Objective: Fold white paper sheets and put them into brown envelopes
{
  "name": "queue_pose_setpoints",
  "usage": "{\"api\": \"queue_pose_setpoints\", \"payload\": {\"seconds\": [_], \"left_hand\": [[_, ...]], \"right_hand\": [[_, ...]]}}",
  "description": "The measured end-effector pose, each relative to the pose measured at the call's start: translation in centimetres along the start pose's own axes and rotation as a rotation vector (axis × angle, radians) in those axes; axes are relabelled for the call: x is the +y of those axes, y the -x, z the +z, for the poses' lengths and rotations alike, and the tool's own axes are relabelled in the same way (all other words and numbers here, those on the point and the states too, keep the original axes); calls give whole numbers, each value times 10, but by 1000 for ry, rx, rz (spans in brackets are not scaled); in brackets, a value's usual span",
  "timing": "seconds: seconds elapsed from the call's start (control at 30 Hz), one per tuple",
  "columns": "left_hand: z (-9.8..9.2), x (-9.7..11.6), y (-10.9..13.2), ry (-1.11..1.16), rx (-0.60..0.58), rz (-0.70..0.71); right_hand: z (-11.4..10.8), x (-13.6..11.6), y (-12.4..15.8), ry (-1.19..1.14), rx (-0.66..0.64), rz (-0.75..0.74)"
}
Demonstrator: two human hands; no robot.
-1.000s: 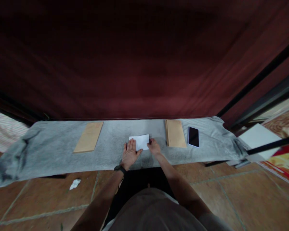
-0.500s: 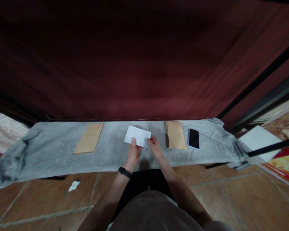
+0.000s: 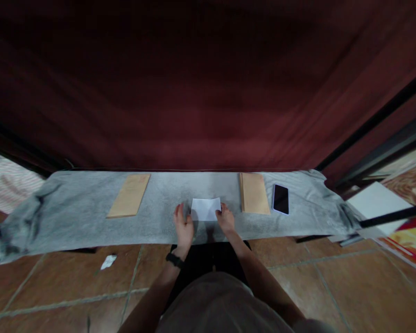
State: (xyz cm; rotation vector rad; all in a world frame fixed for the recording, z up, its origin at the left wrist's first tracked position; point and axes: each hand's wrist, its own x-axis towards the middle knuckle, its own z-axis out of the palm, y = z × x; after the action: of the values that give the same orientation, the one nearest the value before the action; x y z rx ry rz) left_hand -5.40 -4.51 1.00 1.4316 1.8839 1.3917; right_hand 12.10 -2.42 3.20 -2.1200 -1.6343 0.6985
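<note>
A white sheet of folded-looking paper (image 3: 205, 209) is in front of me over the grey cloth (image 3: 166, 194). My right hand (image 3: 225, 218) pinches its right edge, thumb on top. At the paper's left edge is my left hand (image 3: 184, 225), fingers apart and not gripping it; a dark band circles that wrist. To the left lies a flat brown envelope (image 3: 129, 196). On the right, a small stack of brown envelopes (image 3: 255, 193) rests on the cloth.
A phone (image 3: 280, 199) with a pale purple edge lies right of the envelope stack. A dark red curtain (image 3: 208, 115) hangs behind the cloth-covered surface. Black bars (image 3: 395, 215) and a white board (image 3: 377, 203) stand at the far right. A white scrap (image 3: 108, 262) lies on the tiled floor.
The paper has moved down and slightly right and is now level instead of tilted. My left hand has let go of it and opened; my right hand still holds its right edge.
</note>
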Motion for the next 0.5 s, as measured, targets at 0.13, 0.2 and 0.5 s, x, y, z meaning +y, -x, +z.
{"api": "queue_pose_setpoints", "payload": {"seconds": [0.13, 0.2, 0.5], "left_hand": [[9, 1, 8, -393, -385, 391], [15, 2, 14, -555, -480, 456], [14, -2, 17, -773, -522, 571]], "right_hand": [[2, -1, 2, 4, -9, -30], [1, 2, 4, 19, 6, -48], [21, 7, 17, 74, 207, -530]]}}
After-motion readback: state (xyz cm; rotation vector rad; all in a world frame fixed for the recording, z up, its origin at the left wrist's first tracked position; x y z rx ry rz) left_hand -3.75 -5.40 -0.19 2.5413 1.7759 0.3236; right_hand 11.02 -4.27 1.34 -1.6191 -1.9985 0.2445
